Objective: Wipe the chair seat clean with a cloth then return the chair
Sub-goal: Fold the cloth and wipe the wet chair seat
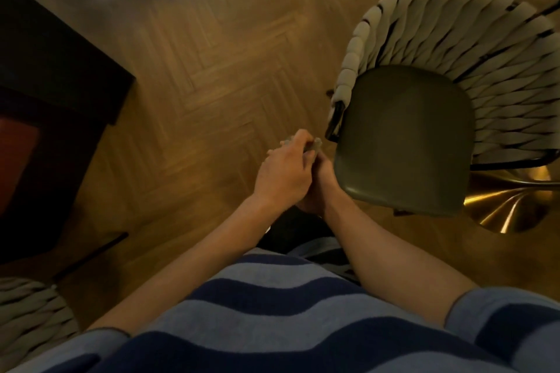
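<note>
Your left hand point(283, 174) and right hand point(319, 182) meet just off the chair point(424, 100) seat's front-left corner — both curled round a small grey cloth point(315, 144), above the wood floor point(212, 70).

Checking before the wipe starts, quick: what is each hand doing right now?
Left hand: fingers curled round a small grey cloth.
Right hand: mostly hidden under the left; cannot tell.
</note>
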